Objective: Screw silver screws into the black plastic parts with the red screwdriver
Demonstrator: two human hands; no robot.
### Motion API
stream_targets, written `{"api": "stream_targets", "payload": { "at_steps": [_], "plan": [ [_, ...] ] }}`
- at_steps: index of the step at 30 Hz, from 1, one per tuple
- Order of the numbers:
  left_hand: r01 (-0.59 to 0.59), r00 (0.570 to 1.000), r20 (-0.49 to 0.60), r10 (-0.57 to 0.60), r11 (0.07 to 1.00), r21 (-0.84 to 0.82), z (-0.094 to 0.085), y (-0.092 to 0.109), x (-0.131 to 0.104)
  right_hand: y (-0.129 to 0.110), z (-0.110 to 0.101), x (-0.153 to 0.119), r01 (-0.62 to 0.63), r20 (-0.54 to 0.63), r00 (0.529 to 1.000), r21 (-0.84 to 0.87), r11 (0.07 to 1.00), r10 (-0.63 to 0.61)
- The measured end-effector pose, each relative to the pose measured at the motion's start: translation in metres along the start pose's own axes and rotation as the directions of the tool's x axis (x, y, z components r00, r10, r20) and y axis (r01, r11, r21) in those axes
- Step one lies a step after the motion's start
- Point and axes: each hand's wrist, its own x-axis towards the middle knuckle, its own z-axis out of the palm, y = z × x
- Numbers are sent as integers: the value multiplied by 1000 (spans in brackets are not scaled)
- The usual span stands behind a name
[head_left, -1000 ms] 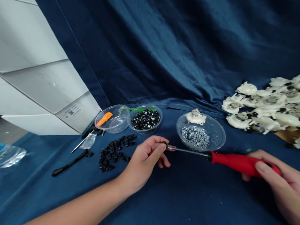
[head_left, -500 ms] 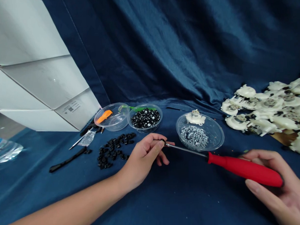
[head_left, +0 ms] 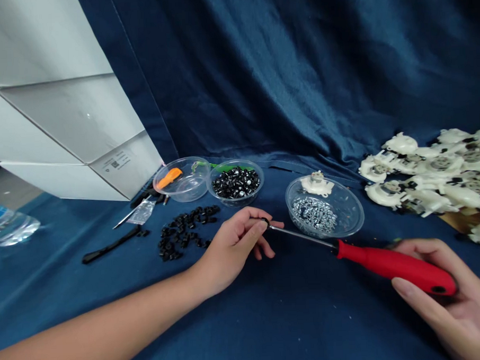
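Observation:
My left hand (head_left: 237,246) pinches a small black plastic part (head_left: 265,221) between thumb and forefinger, its other fingers loosely curled. A red-handled screwdriver (head_left: 390,263) lies nearly level in my right hand (head_left: 447,293), its handle resting on the fingers and the thumb loosely at the near side. The screwdriver's metal shaft points left, and its tip meets the black part. Whether a screw sits at the tip is too small to tell. Just behind the shaft stands a clear bowl (head_left: 351,225) with silver screws (head_left: 315,215) and one cream-coloured plastic housing (head_left: 317,185).
Loose black parts (head_left: 182,233) lie left of my left hand. Behind them are a bowl of black pieces (head_left: 237,183) and a bowl with an orange tool (head_left: 169,178). Cream housings (head_left: 434,171) pile up at right. White boxes (head_left: 70,123) and a bottle (head_left: 9,224) stand left.
The whole view has shifted slightly. The screwdriver's handle has turned about its length, now showing a dark hole near its end. Both hands keep their holds.

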Motion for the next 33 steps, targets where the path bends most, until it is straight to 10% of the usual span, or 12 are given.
{"api": "stream_targets", "payload": {
  "at_steps": [7,33],
  "plan": [
    [-1,1000,-16,1,1000,0,0,-1,2,10,-9,3,62,213,977,-155,986,-28],
    [1,999,-33,-3,999,-34,-3,4,0,22,-2,-6,-56,50,997,20,998,55]
  ]
}}
